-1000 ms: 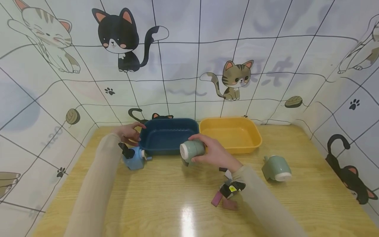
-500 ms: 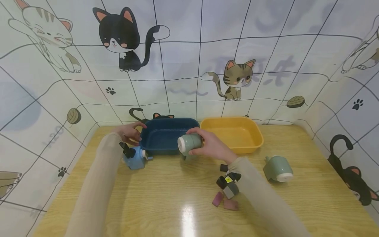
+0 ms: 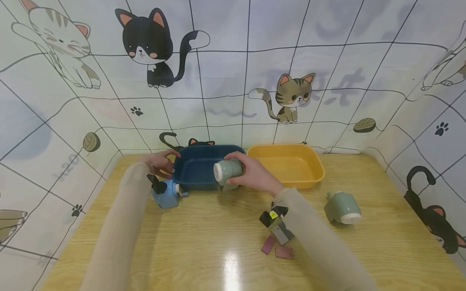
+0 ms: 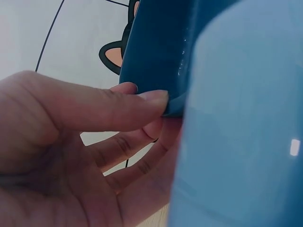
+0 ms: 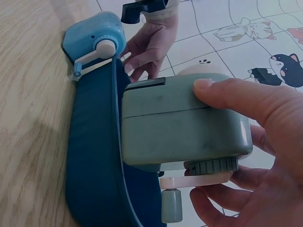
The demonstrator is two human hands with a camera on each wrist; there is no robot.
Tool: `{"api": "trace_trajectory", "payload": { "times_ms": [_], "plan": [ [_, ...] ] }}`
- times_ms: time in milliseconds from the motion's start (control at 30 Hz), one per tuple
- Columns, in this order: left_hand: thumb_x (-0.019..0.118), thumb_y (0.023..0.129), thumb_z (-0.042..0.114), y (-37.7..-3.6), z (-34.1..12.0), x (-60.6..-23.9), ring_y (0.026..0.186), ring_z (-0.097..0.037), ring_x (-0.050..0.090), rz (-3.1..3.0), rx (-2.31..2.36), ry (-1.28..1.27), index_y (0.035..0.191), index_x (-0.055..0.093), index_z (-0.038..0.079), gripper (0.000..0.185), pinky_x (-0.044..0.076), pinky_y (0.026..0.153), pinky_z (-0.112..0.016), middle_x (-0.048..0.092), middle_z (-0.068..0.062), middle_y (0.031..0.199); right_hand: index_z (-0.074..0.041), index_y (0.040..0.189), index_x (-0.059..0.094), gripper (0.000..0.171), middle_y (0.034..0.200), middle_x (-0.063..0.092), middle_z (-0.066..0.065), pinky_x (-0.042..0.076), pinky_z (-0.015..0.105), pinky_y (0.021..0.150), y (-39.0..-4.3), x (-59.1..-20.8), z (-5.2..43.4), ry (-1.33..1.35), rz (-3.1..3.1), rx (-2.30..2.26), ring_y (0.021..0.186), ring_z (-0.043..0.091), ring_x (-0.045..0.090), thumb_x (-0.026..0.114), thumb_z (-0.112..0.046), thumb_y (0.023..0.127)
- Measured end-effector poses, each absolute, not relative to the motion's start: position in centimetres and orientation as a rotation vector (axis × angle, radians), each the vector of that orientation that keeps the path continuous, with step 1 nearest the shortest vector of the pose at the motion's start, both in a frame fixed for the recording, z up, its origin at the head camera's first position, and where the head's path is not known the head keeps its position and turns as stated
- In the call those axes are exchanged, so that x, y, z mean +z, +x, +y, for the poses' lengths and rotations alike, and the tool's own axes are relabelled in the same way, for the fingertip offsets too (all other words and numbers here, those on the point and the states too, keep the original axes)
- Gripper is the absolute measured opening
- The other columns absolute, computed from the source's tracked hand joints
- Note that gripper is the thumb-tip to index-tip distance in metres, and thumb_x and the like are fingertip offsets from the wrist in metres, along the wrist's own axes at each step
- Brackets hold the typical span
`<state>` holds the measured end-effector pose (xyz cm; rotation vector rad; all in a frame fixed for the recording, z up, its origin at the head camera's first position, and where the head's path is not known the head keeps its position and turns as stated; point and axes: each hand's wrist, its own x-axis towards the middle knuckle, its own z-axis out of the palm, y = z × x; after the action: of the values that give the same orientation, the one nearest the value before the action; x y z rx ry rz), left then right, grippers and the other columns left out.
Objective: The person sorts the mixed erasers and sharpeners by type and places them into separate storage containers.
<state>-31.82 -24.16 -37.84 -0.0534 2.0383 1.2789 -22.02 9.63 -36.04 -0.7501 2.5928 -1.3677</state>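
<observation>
My right hand (image 3: 255,174) grips a grey-green crank pencil sharpener (image 3: 228,170), tipped on its side, with its white base facing left. In the right wrist view the thumb lies on the sharpener's body (image 5: 180,118), and the crank hangs by the curled fingers. It overlaps the front right rim of the dark blue basin (image 3: 198,187). My left hand (image 3: 159,163) pinches that basin's left rim between thumb and fingers. Just below this hand stands a light blue crank sharpener (image 3: 167,196), large in the left wrist view.
A yellow basin (image 3: 285,184) stands right of the blue one. Farther right lies another grey-green sharpener (image 3: 342,205). Small pink pieces (image 3: 268,245) and a grey block (image 3: 282,234) lie near my right sleeve. The cat-printed backdrop (image 3: 225,81) rises behind the table.
My right hand has carried the grey-green sharpener left and slightly up, over the blue basin's front right part. My left hand has stayed on the rim.
</observation>
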Motion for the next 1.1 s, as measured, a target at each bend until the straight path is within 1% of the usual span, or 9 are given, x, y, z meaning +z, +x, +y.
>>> {"api": "trace_trajectory", "payload": {
  "times_ms": [267,533,800,967,1100],
  "plan": [
    [0.050,0.087,-0.013,-31.9,-24.4,-37.9,0.074,-0.018,0.051,2.046,1.288,-0.027,0.147,0.021,0.009,0.071,0.055,0.081,-0.040,0.038,-0.003,0.073,-0.017,0.129,0.055,0.059,0.124,0.056,0.007,0.051,0.040,0.081,-23.2,-36.3,8.7,-0.748,2.529,-1.411,0.103,0.027,0.054,0.083,-0.014,0.077],
    [0.051,0.087,-0.012,-32.1,-24.4,-37.9,0.076,-0.019,0.050,2.045,1.285,-0.027,0.148,0.021,0.009,0.071,0.054,0.084,-0.041,0.038,-0.003,0.074,-0.012,0.129,0.056,0.058,0.123,0.054,0.011,0.053,0.037,0.077,-25.0,-36.6,7.9,-0.713,2.449,-1.462,0.100,0.029,0.053,0.082,-0.012,0.077],
    [0.051,0.089,-0.012,-32.0,-24.1,-37.7,0.074,-0.019,0.054,2.038,1.277,-0.052,0.147,0.021,0.010,0.069,0.055,0.080,-0.039,0.039,-0.004,0.074,-0.008,0.131,0.054,0.060,0.120,0.055,0.014,0.052,0.037,0.077,-26.6,-36.5,7.2,-0.676,2.472,-1.432,0.099,0.029,0.054,0.081,-0.013,0.078],
    [0.050,0.090,-0.013,-31.9,-24.0,-37.6,0.074,-0.020,0.055,2.034,1.271,-0.057,0.147,0.021,0.010,0.068,0.056,0.079,-0.038,0.039,-0.004,0.073,-0.011,0.132,0.054,0.060,0.120,0.055,0.013,0.052,0.036,0.075,-27.8,-36.9,6.9,-0.599,2.520,-1.359,0.097,0.028,0.055,0.081,-0.016,0.078],
    [0.050,0.089,-0.013,-32.0,-24.1,-37.7,0.073,-0.020,0.054,2.034,1.272,-0.064,0.148,0.020,0.009,0.070,0.056,0.078,-0.037,0.039,-0.003,0.071,-0.011,0.131,0.053,0.060,0.119,0.056,0.014,0.051,0.035,0.074,-28.6,-37.2,6.6,-0.561,2.538,-1.325,0.096,0.028,0.055,0.081,-0.017,0.078]
  ]
}}
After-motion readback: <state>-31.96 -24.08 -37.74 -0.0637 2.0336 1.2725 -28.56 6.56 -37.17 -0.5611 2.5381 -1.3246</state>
